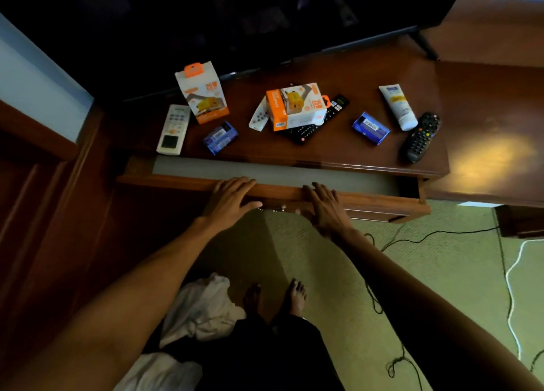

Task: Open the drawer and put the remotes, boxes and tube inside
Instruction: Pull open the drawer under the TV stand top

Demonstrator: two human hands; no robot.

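1. The drawer [273, 191] stands partly open; its grey lining shows as a narrow strip below the dark polished wooden top [338, 143].
2. The left hand [231, 200] lies flat on the drawer's front edge, fingers spread, clasping nothing.
3. The right hand [325, 206] lies likewise on the same edge, just right of the metal pull [282, 207], fingers extended and empty.
4. All items rest on the top, beyond both hands.
5. Left group: a white remote [173, 129], an upright orange-and-white carton [202, 92], a small blue box [220, 137].
6. Centre: a second orange carton [295, 106] lies over a black remote [312, 126], beside a small white remote [259, 115].
7. Right group: another blue box [371, 127], a white squeeze tube [398, 106], a rounded black remote [421, 137].
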